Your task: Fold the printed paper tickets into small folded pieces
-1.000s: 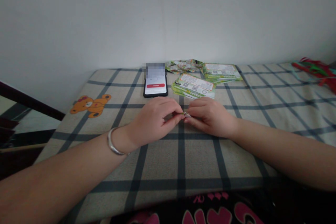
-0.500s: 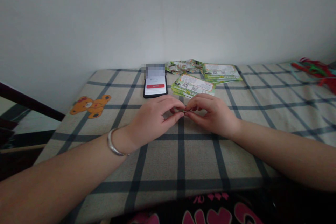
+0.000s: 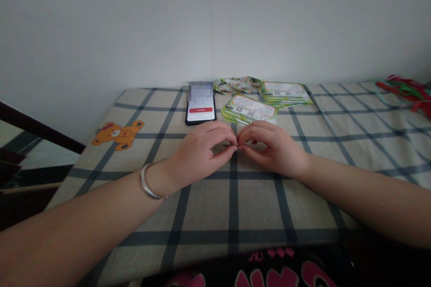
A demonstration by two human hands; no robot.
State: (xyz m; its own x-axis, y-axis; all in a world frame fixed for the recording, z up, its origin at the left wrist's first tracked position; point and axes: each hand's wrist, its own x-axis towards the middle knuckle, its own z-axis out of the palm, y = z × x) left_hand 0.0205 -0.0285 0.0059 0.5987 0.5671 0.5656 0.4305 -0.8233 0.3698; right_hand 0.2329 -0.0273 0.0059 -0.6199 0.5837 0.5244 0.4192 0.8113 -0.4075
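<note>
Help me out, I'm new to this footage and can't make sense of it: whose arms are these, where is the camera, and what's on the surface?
There is no machine here. A person wears a camera on the head, looking forward and down, so the two bare arms are their own. The left hand, with a bracelet at the wrist, and the right hand meet fingertip to fingertip over a checked cloth. They seem to pinch something tiny between them; it is too small to identify. Beyond them lie a phone with a lit screen, stacks of green cards, and red and green strips at far right. A bear is printed on the cloth.
</note>
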